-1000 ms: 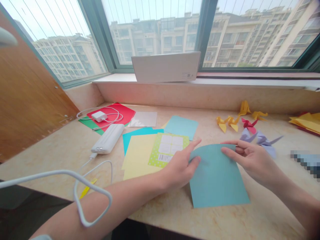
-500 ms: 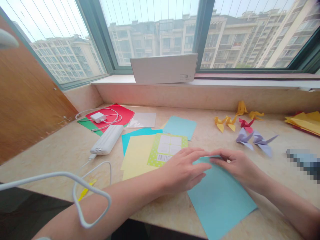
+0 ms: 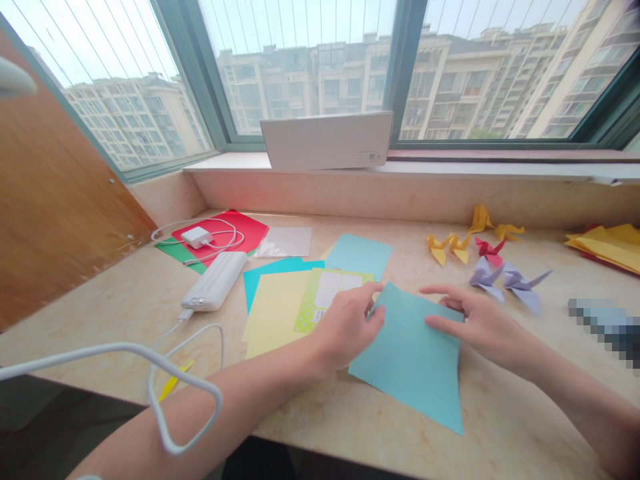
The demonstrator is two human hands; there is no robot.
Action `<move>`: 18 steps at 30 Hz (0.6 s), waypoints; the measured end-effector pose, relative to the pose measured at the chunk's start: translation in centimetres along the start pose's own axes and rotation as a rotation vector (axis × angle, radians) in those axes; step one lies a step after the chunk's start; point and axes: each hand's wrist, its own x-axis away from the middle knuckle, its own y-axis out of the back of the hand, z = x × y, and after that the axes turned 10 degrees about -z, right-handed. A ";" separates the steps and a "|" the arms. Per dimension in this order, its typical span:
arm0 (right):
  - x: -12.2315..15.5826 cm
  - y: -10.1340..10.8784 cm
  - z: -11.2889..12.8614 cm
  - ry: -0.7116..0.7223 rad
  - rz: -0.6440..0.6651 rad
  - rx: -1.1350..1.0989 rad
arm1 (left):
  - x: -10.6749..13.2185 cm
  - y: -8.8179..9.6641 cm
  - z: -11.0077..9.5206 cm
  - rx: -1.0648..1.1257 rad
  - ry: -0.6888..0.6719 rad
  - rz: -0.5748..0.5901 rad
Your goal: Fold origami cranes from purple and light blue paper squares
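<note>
A light blue sheet of paper [image 3: 413,360] lies slightly bent over the counter in front of me, one corner pointing toward the front edge. My left hand [image 3: 350,323] pinches its upper left edge between thumb and fingers. At the upper right corner is my right hand [image 3: 470,323], thumb stretched over the sheet and index finger extended apart beyond the top edge. The green dotted card [image 3: 307,310] with white labels is partly covered by my left hand. Beneath that card are pale yellow sheets [image 3: 275,307].
Folded yellow cranes [image 3: 457,248], a red crane [image 3: 490,251] and purple cranes [image 3: 523,283] stand at the right. A white power bank [image 3: 215,283] with a cable [image 3: 125,347] lies left, near red paper [image 3: 250,230]. Yellow paper [image 3: 607,243] is stacked far right.
The light blue sheet has turned and its near end has swung up and left. My left hand has drawn back left and closed on its edge; my right hand's fingers have spread.
</note>
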 end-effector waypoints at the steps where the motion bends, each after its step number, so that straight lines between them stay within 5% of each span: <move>1: -0.2 0.2 -0.2 -0.010 -0.029 0.027 | 0.0 0.0 0.0 -0.024 -0.005 0.001; 5: -0.2 -0.2 -0.1 0.000 -0.125 0.133 | 0.4 -0.3 0.2 -0.116 -0.119 0.061; 12: 0.3 -2.7 0.9 0.136 -0.110 0.099 | 0.4 -0.2 0.4 -0.260 -0.452 0.169; 18: 0.4 -2.5 0.4 0.248 -0.100 0.026 | 0.5 -0.1 0.5 -0.294 -0.515 0.264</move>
